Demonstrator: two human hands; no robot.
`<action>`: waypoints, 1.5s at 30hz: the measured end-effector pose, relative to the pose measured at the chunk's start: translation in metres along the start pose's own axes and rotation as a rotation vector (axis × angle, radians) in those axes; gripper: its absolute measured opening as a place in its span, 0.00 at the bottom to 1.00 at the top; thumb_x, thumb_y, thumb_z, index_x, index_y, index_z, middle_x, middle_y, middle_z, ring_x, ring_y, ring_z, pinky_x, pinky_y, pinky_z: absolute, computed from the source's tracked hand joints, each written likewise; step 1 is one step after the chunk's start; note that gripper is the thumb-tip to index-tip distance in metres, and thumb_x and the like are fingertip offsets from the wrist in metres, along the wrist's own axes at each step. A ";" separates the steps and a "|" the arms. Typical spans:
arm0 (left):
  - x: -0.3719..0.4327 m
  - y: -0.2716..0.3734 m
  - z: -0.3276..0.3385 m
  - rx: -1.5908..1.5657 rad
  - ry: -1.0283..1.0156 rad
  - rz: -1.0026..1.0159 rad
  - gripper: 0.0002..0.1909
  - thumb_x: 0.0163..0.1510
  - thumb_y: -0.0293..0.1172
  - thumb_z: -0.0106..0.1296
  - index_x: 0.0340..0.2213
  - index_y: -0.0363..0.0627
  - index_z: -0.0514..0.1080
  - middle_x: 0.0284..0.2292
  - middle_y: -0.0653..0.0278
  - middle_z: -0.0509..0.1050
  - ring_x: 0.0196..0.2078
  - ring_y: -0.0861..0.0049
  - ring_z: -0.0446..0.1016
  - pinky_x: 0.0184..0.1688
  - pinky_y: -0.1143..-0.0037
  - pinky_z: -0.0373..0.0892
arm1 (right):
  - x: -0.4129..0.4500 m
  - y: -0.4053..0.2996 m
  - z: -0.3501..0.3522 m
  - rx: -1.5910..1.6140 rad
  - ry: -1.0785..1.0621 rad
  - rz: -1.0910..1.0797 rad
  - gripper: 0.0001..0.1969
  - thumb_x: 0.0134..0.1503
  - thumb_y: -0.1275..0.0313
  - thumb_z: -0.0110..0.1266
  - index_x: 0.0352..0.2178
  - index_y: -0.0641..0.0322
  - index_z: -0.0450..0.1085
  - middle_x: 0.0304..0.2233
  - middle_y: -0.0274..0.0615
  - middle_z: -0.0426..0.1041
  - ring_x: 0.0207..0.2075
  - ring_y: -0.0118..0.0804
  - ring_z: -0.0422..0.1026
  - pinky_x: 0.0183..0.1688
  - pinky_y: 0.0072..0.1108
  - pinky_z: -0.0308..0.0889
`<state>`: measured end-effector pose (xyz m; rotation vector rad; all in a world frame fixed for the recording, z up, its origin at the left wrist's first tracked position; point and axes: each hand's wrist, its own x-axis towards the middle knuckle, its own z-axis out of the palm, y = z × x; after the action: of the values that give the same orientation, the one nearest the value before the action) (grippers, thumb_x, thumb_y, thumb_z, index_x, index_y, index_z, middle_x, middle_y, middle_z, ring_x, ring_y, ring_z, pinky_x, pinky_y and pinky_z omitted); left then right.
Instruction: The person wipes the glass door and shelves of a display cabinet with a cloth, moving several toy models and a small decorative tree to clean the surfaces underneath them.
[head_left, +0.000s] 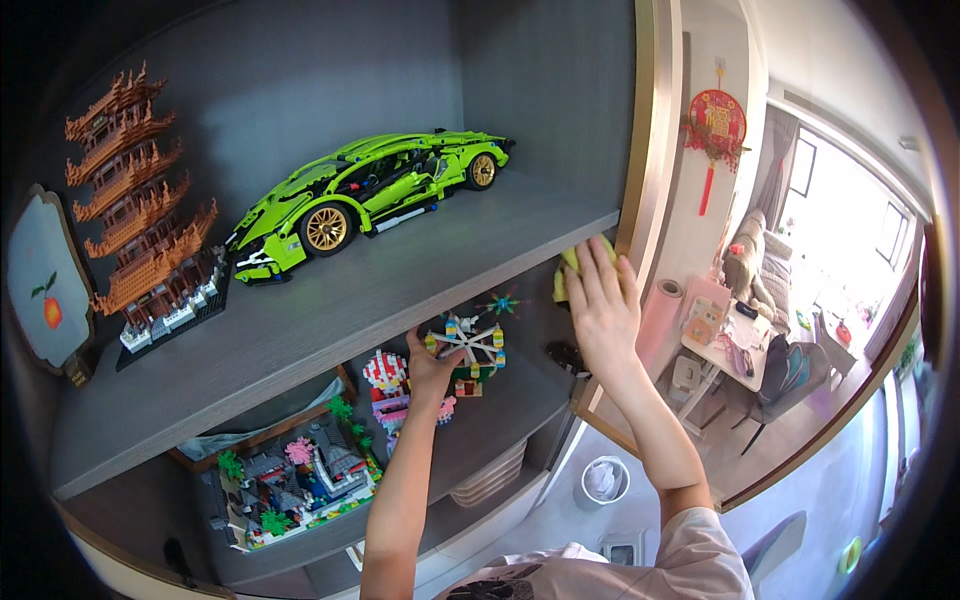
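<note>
My right hand presses a yellow-green cloth against the cabinet's inner right side wall, just below the upper shelf's front corner. My left hand reaches under that shelf and holds the left side of a brick-built Ferris wheel, which has white spokes and coloured cabins. Its thumb lies by the spokes, while some fingertips are hidden. Left of this hand stands a pink, red and white brick model, partly covered by my wrist. A small blue-green star-shaped piece shows behind the wheel.
On the upper shelf stand a green model sports car, a brown brick pagoda and a fan-shaped ornament. A brick courtyard model sits on the lower shelf. A mirror borders the right; a white bin is below.
</note>
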<state>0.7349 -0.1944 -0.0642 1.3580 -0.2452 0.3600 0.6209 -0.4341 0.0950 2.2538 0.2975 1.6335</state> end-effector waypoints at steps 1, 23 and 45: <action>0.000 -0.002 0.000 0.002 -0.001 -0.004 0.49 0.40 0.12 0.65 0.60 0.40 0.49 0.55 0.51 0.63 0.54 0.61 0.70 0.53 0.69 0.71 | -0.004 -0.003 0.009 -0.003 -0.008 -0.016 0.14 0.50 0.71 0.51 0.39 0.65 0.74 0.56 0.51 0.68 0.61 0.44 0.63 0.64 0.39 0.53; -0.004 0.051 0.007 0.078 0.087 -0.169 0.19 0.42 0.20 0.68 0.39 0.39 0.75 0.33 0.66 0.78 0.34 0.80 0.74 0.37 0.78 0.69 | -0.013 -0.025 0.053 0.072 -0.228 -0.191 0.20 0.49 0.69 0.49 0.42 0.72 0.75 0.54 0.57 0.69 0.61 0.49 0.61 0.61 0.32 0.57; -0.007 0.106 -0.033 -0.157 0.346 -0.127 0.18 0.46 0.14 0.62 0.40 0.39 0.74 0.36 0.61 0.78 0.37 0.74 0.77 0.38 0.78 0.74 | 0.014 -0.084 0.141 0.092 -0.106 0.106 0.15 0.50 0.68 0.51 0.36 0.62 0.79 0.51 0.41 0.70 0.59 0.42 0.59 0.59 0.33 0.53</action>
<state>0.6859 -0.1449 0.0228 1.1293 0.0984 0.4521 0.7612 -0.3728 0.0353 2.4538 0.2354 1.5745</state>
